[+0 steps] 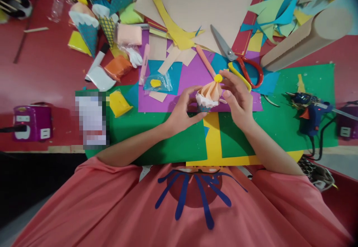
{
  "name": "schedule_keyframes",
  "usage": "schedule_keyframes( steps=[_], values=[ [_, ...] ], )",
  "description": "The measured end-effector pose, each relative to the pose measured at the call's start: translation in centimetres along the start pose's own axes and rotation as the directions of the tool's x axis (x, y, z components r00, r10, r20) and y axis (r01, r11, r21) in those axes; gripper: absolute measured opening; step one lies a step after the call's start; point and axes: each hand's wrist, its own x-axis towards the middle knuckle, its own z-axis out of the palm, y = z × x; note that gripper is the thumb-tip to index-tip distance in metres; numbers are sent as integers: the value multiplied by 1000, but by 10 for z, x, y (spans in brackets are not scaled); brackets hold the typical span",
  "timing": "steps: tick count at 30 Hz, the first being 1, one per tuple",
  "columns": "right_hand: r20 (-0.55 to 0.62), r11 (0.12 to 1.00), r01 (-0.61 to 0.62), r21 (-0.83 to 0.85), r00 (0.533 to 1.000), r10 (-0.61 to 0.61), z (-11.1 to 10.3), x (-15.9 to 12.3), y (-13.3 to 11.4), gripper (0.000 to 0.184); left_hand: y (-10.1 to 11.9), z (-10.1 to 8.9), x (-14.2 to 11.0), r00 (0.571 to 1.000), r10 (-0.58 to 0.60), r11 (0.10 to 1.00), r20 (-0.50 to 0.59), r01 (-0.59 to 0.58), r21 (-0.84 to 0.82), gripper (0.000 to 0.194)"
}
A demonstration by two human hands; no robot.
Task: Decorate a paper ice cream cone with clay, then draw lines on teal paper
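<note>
A craft ice cream cone point(208, 95) is tilted above the purple sheet, with a peach swirled top, a white wavy rim and a teal cone whose lower part is mostly hidden. My left hand point(184, 109) is wrapped round its cone. On the peach swirl's tip sits a small yellow ball point(218, 78). My right hand point(237, 98) is at the right side of the swirl, fingers curved beside the ball, thumb close to the peach part; whether it presses on anything I cannot make out. Just beyond it lie red-and-yellow-handled scissors point(242, 68).
Several finished paper cones point(86, 29) lie at the back left beside clay packets point(119, 67). A blue glue gun point(311, 114) rests at the right, its cord trailing. A beige roll point(296, 40) lies behind it. Purple power strips point(33, 122) flank the work area; paper scraps cover the back.
</note>
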Motion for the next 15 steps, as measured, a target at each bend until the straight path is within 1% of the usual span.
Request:
schedule_keyframes(
  steps=[4, 8, 11, 15],
  values=[
    [25, 997, 26, -66, 999, -24, -2, -1, -3, 39, 3, 1, -1, 1000, -13, 1000, 27, 13, -22, 68],
    [11, 996, 34, -81, 999, -33, -1, 0, -4, 38, 3, 0, -1, 1000, -20, 1000, 15, 21, -20, 64],
    [9, 998, 47, -46, 999, -47, -1, 0, -4, 35, 2, 0, -1, 1000, 5, 1000, 14, -5, 2, 64],
    [-19, 997, 67, 41, 998, -66, -2, 1, -4, 31, 4, -1, -1, 998, 33, 999, 45, -34, 27, 64]
  ],
)
